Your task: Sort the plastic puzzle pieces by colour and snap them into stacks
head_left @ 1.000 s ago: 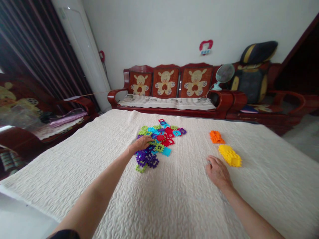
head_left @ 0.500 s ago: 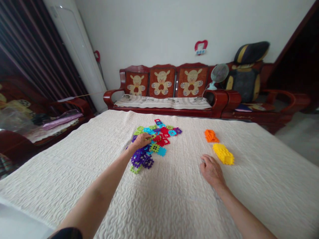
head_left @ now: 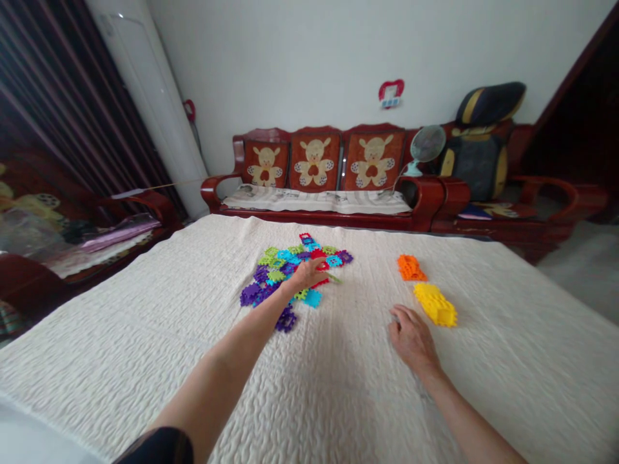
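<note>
My left hand [head_left: 308, 274] is over the right part of a pile of interlocking plastic building tiles, with its fingers closed on a blurred green tile [head_left: 334, 278]. Purple tiles [head_left: 250, 294], a light blue tile [head_left: 312, 299], and red and green ones make up the pile; my hand and forearm cover some of them. On the cloth to the right rests my right hand [head_left: 410, 334], fingers loosely bent and holding nothing. Just beyond it lies a yellow block of joined tiles [head_left: 436, 305], apart from the fingers. Behind that is a smaller orange block [head_left: 411, 267].
A cream quilted cloth [head_left: 145, 316] covers the table. Past its far edge stands a wooden sofa [head_left: 314, 219] with bear cushions. A small fan [head_left: 427, 143] and a massage seat pad [head_left: 476, 164] are at the back right.
My left hand has moved right across the pile, carrying a green tile away from the left side. The right hand stays resting in nearly the same spot.
</note>
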`<action>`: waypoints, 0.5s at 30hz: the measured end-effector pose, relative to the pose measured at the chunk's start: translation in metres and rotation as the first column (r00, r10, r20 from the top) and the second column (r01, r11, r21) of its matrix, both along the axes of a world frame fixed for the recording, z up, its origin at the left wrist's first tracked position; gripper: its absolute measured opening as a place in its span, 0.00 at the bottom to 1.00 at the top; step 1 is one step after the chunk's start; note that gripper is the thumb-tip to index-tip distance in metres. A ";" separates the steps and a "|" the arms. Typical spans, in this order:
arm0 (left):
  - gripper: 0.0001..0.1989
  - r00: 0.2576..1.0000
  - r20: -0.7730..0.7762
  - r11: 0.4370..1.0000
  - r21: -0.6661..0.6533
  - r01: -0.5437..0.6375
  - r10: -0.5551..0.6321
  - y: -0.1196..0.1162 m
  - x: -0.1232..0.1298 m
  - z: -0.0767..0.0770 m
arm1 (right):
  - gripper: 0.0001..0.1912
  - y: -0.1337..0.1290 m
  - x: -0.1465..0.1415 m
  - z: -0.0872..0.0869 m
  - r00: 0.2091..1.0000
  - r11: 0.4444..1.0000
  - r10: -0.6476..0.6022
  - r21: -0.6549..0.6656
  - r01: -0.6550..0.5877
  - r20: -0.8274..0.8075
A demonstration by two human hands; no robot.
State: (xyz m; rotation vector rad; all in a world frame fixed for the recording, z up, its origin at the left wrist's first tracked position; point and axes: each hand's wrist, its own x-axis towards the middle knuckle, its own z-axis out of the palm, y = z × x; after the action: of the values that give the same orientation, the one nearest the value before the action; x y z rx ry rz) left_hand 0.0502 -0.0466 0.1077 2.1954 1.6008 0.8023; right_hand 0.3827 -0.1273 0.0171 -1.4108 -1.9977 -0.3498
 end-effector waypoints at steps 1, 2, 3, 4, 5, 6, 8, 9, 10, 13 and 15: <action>0.26 1.000 0.004 1.000 0.005 -0.017 0.017 0.002 -0.004 -0.001 | 0.16 0.001 0.001 -0.001 1.000 1.000 0.001 0.003 -0.001 0.004; 0.26 0.999 -0.002 0.999 0.013 -0.053 0.053 0.003 -0.012 -0.001 | 0.16 0.001 0.001 -0.002 1.000 1.000 0.001 0.005 -0.001 0.007; 0.24 0.994 -0.012 0.994 0.022 -0.111 0.112 0.006 -0.022 -0.001 | 0.16 0.001 0.001 -0.002 1.000 1.000 0.001 0.005 -0.001 0.009; 0.22 0.983 -0.027 0.983 0.031 -0.183 0.184 0.008 -0.034 -0.001 | 0.17 0.001 0.001 -0.002 1.000 1.000 0.000 0.006 0.000 0.011; 0.21 0.963 -0.043 0.963 0.037 -0.265 0.267 0.010 -0.047 -0.001 | 0.16 0.001 0.001 -0.002 1.000 1.000 -0.001 0.006 0.001 0.011; 0.22 0.935 -0.059 0.937 0.043 -0.347 0.350 0.013 -0.061 -0.001 | 0.16 0.001 0.001 -0.002 1.000 1.000 -0.001 0.006 0.001 0.011; 0.25 0.878 -0.096 0.883 0.037 -0.469 0.470 0.017 -0.087 -0.002 | 0.16 0.000 0.000 -0.001 1.000 1.000 0.003 0.003 -0.003 0.015; 0.28 0.851 -0.116 0.858 0.019 -0.513 0.512 0.019 -0.099 -0.004 | 0.16 0.000 0.000 0.000 1.000 1.000 0.005 0.004 -0.005 0.017; 0.32 0.825 -0.136 0.832 -0.009 -0.555 0.548 0.021 -0.108 -0.006 | 0.16 0.000 0.000 0.000 1.000 1.000 0.007 0.005 -0.007 0.020; 0.40 0.764 -0.187 0.762 -0.099 -0.640 0.618 0.026 -0.128 -0.015 | 0.16 0.000 0.001 0.000 0.999 1.000 0.009 0.019 -0.010 0.033; 0.43 0.748 -0.216 0.740 -0.132 -0.660 0.628 0.030 -0.135 -0.022 | 0.16 0.000 0.002 -0.001 0.999 1.000 0.009 0.021 -0.010 0.037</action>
State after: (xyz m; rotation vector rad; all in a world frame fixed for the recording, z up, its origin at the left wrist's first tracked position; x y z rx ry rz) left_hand -0.0849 -0.0169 0.0862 1.5708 2.4676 0.5889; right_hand 0.3847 -0.1274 0.0166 -1.3911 -2.0241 -0.3944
